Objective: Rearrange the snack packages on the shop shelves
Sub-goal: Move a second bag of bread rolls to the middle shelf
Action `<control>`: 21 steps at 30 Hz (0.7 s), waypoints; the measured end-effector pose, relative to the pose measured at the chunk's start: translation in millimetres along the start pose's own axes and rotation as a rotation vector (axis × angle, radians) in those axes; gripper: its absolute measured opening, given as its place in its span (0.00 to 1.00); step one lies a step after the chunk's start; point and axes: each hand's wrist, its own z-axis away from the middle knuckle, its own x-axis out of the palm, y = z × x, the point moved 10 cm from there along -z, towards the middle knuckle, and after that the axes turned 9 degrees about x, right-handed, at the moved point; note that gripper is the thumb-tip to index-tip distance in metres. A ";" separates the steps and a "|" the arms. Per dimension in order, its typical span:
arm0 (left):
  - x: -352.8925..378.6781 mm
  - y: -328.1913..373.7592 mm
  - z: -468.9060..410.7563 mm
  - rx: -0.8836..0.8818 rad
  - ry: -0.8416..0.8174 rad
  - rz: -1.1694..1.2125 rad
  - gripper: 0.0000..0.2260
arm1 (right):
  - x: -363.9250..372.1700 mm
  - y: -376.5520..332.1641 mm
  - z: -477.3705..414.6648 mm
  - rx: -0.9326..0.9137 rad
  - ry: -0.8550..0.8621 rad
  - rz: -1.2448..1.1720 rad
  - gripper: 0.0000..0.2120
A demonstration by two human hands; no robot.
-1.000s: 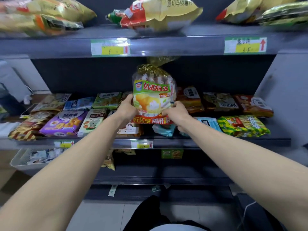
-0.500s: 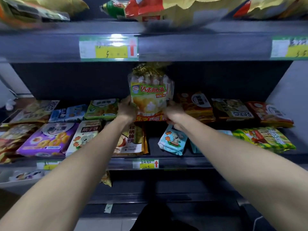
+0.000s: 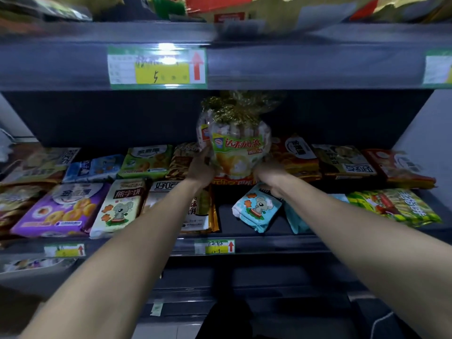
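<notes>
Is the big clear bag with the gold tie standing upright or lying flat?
Upright. The bag has its gold tie on top, gripped low by the left hand and right hand.

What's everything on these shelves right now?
Tall snack bag: one, clear with gold tie and green label, upright, middle shelf centre, held on both sides.
Purple packet: one, front left.
White bear packet: one, beside the purple one.
Light-blue bear packet: one, front centre.
Green-yellow packet: one, front right.
Green packet: one, back row left.
Orange and brown packets: several, back row right.
Chip bags: several, yellow, top shelf, blurred.
Price tags: several, on the shelf edges.
Left hand: grips the bag's left side.
Right hand: grips its right side.
</notes>
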 end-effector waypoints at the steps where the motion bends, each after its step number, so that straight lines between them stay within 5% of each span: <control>1: -1.7 -3.0 -0.9 -0.006 -0.010 0.014 0.35 | 2.5 0.2 2.2 0.003 -0.009 0.016 0.17; 11: -14.7 -16.5 1.1 -0.036 0.059 -0.124 0.28 | 12.2 1.8 13.7 0.011 -0.107 0.136 0.05; 21: -6.7 -23.9 3.2 -0.148 -0.005 -0.182 0.15 | 19.4 2.7 11.4 0.053 -0.107 0.149 0.18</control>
